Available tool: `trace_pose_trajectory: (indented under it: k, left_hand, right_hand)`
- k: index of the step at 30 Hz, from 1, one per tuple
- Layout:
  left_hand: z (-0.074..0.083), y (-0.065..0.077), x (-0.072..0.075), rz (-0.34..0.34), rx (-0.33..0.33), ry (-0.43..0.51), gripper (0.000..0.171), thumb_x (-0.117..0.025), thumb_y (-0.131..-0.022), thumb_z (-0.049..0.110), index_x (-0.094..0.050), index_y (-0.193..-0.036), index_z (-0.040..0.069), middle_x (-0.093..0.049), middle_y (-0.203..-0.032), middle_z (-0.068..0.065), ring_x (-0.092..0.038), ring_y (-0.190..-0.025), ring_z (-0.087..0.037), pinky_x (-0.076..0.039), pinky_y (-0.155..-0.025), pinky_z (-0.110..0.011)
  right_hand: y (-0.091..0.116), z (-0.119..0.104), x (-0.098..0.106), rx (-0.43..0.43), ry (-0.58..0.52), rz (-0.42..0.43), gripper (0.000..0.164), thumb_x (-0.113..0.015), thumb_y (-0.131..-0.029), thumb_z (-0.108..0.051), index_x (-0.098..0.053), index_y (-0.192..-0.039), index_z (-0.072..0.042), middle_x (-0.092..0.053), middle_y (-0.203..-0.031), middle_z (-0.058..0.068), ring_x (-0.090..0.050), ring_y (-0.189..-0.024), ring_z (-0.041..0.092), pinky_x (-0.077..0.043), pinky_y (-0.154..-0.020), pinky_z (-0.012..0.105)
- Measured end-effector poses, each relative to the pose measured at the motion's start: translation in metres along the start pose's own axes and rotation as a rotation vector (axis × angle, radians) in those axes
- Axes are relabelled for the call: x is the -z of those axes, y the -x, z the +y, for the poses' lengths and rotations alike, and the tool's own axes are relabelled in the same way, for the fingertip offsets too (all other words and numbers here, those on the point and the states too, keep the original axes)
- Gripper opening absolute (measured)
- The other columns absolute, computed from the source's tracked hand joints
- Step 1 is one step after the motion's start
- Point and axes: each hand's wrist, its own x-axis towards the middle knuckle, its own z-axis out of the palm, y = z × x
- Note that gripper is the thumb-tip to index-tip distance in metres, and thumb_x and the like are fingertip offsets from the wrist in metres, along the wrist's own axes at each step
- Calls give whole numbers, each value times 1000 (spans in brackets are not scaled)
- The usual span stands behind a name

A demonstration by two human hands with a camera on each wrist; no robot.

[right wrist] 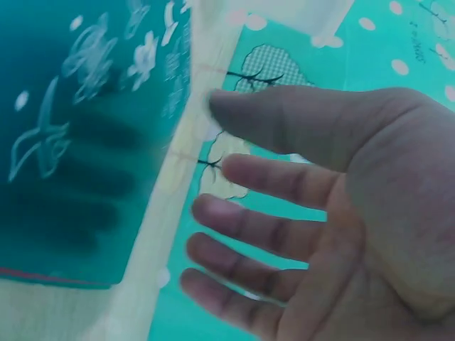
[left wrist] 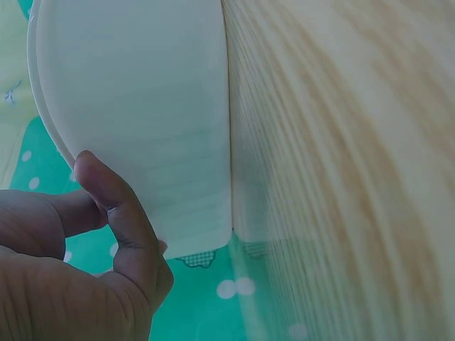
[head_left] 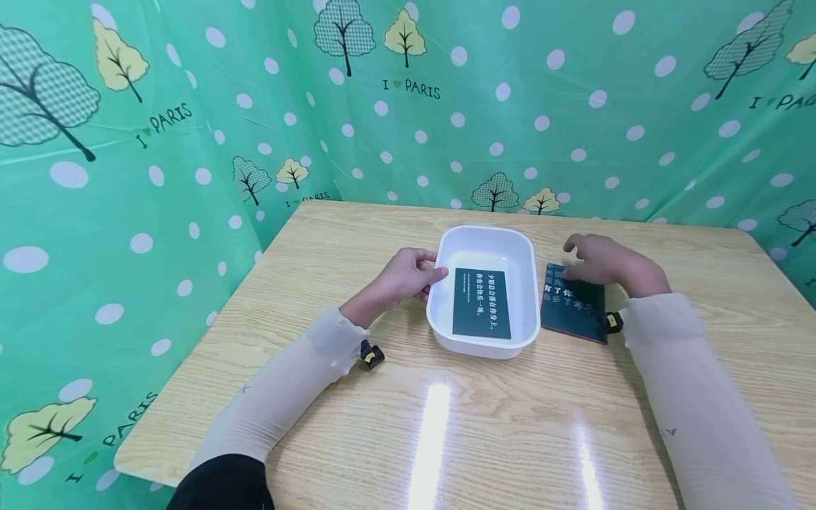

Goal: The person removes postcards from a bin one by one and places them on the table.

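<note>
My left hand [head_left: 408, 275] pinches the left rim of a white plastic tub [head_left: 537, 283], with the thumb over the edge and the other fingers along the outside. In the left wrist view the fingers [left wrist: 124, 220] touch the tub's side wall [left wrist: 142, 92]. Inside the tub lies a dark green booklet [head_left: 481, 304] printed with white characters. Just right of the tub, a second dark green booklet [head_left: 574, 312] with a reddish edge lies on the table. My right hand [head_left: 605, 262] hovers over its far end, fingers spread and holding nothing; the right wrist view shows a gap between them.
The wood-grain table [head_left: 357, 439] carries bright light reflections near its front. A green curtain [head_left: 446, 142] with trees and pale dots hangs behind and to the left. Small black devices [head_left: 371, 354] sit at both wrists.
</note>
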Motion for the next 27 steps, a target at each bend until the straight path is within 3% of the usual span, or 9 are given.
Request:
trace_pose_trajectory:
  k: [8,15,21,27]
  left_hand:
    - [-1,0,0,-8,11,7,49,-67,-95,20,-49,-137,4,-57,-88,-10,-60,-65,-18,-58,-58,-33]
    - [-2,0,1,-10,3,4,49,-67,-95,20,-49,-137,3,-57,-88,-10,-61,-65,-17,-58,-56,-31]
    - [-3,-1,1,-6,-6,-1,47,-67,-95,20,-50,-136,3,-58,-87,-10,-61,-64,-18,-57,-55,-31]
    - [-3,-1,2,-11,-16,-7,46,-67,-95,20,-51,-135,4,-58,-85,-10,-60,-63,-18,-57,-55,-30]
  right_hand:
    - [-2,-23,4,100,-62,197,46,-54,-101,-23,-45,-134,7,-51,-127,30,-50,-113,43,-45,-90,59]
    - [-6,-47,-1,193,-71,306,47,-57,-100,-24,-46,-134,7,-52,-126,28,-50,-114,42,-46,-89,57]
    - [-14,-68,-14,242,-71,335,50,-62,-97,-26,-47,-135,4,-52,-127,23,-49,-115,38,-46,-92,54]
    - [-16,-82,-26,248,-51,289,56,-65,-95,-30,-46,-138,1,-53,-129,21,-49,-117,35,-45,-96,53]
